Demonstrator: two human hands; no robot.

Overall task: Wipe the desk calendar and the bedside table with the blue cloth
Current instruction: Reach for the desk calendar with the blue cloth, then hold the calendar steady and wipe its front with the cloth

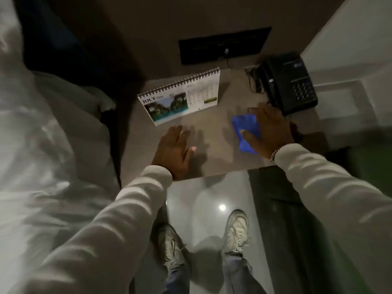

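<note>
The desk calendar [180, 97], spiral-bound with a landscape photo, stands at the back left of the beige bedside table [214, 162]. A blue cloth [244, 128] lies flat on the table's right half. My right hand [268, 129] presses down on the cloth, fingers spread over its right part, just in front of the phone. My left hand [175, 151] rests flat on the table near its front edge, below the calendar, fingers apart and holding nothing.
A black telephone [290, 83] with a coiled cord sits at the back right corner. A dark wall panel [224, 45] is behind the table. White bedding [42, 145] fills the left. My shoes [236, 232] stand on the glossy floor below.
</note>
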